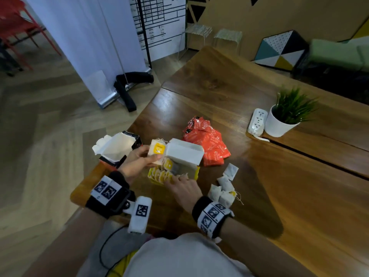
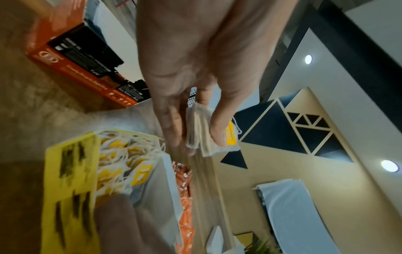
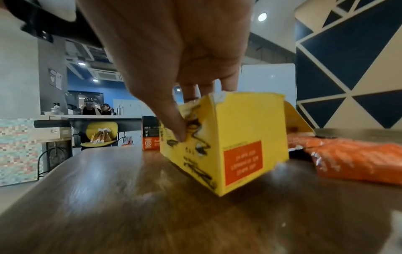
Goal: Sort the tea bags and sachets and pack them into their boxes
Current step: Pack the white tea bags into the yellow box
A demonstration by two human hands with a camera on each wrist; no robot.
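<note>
At the left, the orange box (image 1: pixel 117 150) stands open and no sachets can be seen in it, while a small stack of tea bags (image 1: pixel 156 151) is pinched in the left hand (image 1: pixel 137 161). The yellow box (image 1: pixel 173 172) is partly filled and steadied at its rim by the right hand (image 1: pixel 184 188), thumb and fingers curled over the wall. To the right, loose tea bags (image 1: pixel 224 187) and the red sachets (image 1: pixel 209 144) are left unpacked on the table (image 1: pixel 279 176).

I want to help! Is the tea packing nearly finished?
About halfway. The yellow box already holds many tea bags. The left hand holds a few more; the right hand steadies the box. Loose bags and red sachets remain.
</note>
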